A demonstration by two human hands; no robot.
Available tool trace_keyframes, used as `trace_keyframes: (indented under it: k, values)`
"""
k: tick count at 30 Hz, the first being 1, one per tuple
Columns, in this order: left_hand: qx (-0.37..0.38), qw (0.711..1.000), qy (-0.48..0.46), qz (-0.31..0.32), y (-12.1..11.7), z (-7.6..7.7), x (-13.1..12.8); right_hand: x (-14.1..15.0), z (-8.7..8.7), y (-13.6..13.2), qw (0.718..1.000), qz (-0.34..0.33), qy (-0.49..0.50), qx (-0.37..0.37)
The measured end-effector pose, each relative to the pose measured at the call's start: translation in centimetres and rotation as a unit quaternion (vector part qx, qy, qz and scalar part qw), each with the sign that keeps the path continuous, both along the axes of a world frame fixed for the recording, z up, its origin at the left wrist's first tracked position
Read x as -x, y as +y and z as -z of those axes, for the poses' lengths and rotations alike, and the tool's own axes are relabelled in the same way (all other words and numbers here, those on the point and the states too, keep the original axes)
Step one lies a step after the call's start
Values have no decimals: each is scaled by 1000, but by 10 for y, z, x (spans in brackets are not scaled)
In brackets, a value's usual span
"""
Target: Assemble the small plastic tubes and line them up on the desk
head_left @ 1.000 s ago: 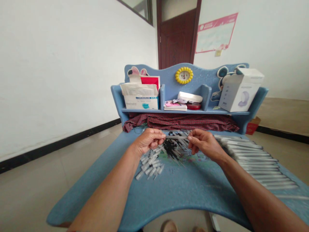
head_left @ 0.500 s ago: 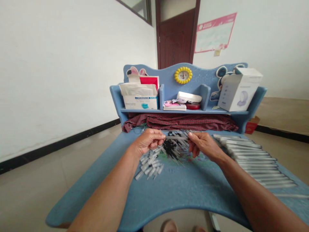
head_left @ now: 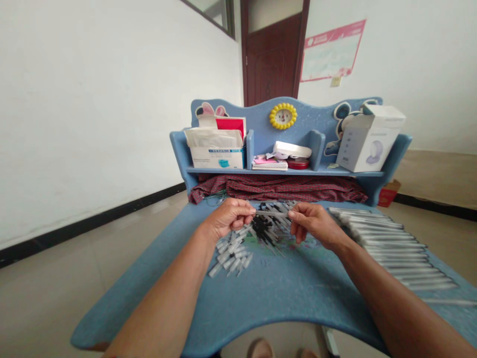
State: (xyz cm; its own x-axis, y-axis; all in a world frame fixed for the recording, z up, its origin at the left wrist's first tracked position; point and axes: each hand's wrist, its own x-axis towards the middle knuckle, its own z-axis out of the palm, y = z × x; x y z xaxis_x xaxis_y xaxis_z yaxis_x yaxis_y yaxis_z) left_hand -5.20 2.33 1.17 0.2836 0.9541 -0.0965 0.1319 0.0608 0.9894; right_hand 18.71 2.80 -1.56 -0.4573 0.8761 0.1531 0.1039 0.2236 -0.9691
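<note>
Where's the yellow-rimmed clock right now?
In the head view, the clock is on the blue backboard, above the white case, near the middle.

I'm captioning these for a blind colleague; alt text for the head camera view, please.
Left hand and right hand hold a thin pale tube level between them over a blue desk. Below lie black and clear sticks and short clear pieces; long tubes lie at right.
</note>
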Motion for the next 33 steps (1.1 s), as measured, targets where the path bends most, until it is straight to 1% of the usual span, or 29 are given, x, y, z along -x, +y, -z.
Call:
trace_keyframes:
  k: [5, 11, 16, 21, 27, 29, 31, 33]
  values:
    - [1, 1000, 5, -3, -1, -1, -1, 0, 1, 1, 999, 15, -17, 26]
    - [1, 1000, 11, 0, -1, -1, -1, 0, 0, 0, 1000, -3, -8, 17]
    - [1, 1000, 19, -6, 0, 1, -1, 1, 1, 1, 999, 15, -27, 29]
    - [3, 1000, 23, -6, 0, 1, -1, 1, 3, 1, 999, 2, -35, 21]
    - [9, 999, 32, -4, 0, 0, -2, 2, 4, 2, 997, 15, -59, 40]
    - [10, 999, 33, -3, 0, 0, -3, 2, 3, 2, 997, 29, -67, 12]
    - [7, 999, 34, -2, -1, 0, -3, 2, 2, 1, 996, 41, -70, -38]
    - [3, 999, 36, 6, -1, 1, -5, 3, 2, -1, 993, 36, -74, -90]
